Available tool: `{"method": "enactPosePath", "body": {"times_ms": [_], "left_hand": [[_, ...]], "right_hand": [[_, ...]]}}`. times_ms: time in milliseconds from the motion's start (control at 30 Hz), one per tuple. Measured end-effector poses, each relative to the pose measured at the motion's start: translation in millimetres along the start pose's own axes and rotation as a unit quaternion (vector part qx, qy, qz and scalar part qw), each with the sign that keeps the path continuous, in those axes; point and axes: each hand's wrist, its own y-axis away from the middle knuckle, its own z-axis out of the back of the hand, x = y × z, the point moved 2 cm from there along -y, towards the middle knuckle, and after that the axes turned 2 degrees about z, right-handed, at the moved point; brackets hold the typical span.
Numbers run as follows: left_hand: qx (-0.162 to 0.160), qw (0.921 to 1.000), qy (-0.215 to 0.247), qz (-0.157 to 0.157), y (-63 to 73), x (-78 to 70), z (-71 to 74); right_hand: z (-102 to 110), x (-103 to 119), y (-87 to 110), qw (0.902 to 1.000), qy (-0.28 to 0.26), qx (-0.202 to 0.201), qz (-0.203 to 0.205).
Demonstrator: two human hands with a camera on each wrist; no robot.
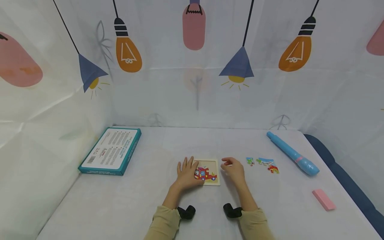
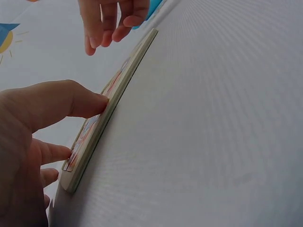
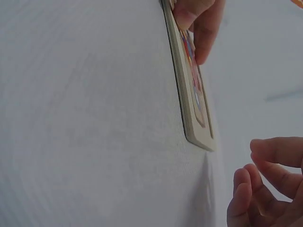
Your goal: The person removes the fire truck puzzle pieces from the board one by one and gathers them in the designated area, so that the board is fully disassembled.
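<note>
Sleeves: khaki cuffs point(image 1: 166, 219) at the bottom centre of the head view, the person's forearms reaching up the frame from them, with a black wrist mount point(image 1: 186, 212) on the inner side of each wrist.
Left hand: the left hand point(image 1: 188, 176) lies palm down over the left part of the board, just below the middle of the frame, fingers fanned toward the top.
Left grip: fingers spread and fairly straight; in the left wrist view the thumb point(image 2: 87, 103) presses the board's near rim and a fingertip touches its picture.
Right hand: the right hand point(image 1: 234, 170) hovers just right of the board, wrist bent so the fingers point to the left of the frame.
Right grip: fingers loosely bent, thumb apart from most of them; the right wrist view shows nothing between them.
Puzzle board: the wooden puzzle board point(image 1: 212, 163) lies flat near the centre, red vehicle pieces point(image 1: 207, 174) set in its lower part, the bare upper part showing.
Loose pieces: right of the right hand lie a small green-blue piece point(image 1: 250, 161), a blue-topped cluster point(image 1: 265, 161) and, touching it, a red rainbow piece point(image 1: 273, 169).
Farther right: a light-blue tube point(image 1: 292, 152) with a pink band, and a pink block point(image 1: 324, 200) below it.
Left side: a teal-edged box point(image 1: 109, 148).
</note>
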Motion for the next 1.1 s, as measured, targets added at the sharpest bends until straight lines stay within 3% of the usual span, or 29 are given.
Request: {"method": "enactPosePath", "body": {"times_ms": [200, 400, 567, 733, 933, 1100], "left_hand": [[-0.001, 1.0, 0.006, 0.0, -0.8, 1.0, -0.3], [-0.011, 0.9995, 0.028, -0.004, -1.9, 0.9, 1.2], [-0.014, 0.9992, 0.036, -0.005, -2.5, 1.0, 1.0], [-0.009, 0.9991, 0.041, -0.004, -0.9, 0.7, 1.6], [-0.007, 0.9993, 0.038, -0.003, -1.3, 1.9, 0.9], [-0.003, 0.9991, 0.042, -0.002, -1.3, 0.8, 0.6]], "right_hand": [[-15, 9, 2.5, 0.999, -0.005, 0.027, 0.035], [-31, 19, 3.5, 0.9928, 0.028, 0.081, 0.084], [-39, 26, 2.8, 0.9761, 0.121, 0.124, 0.131], [-43, 26, 1.6, 0.9611, 0.191, 0.138, 0.144], [-44, 26, -2.7, 0.9623, 0.171, 0.147, 0.152], [-43, 25, -5.1, 0.9684, 0.12, 0.155, 0.154]]}}
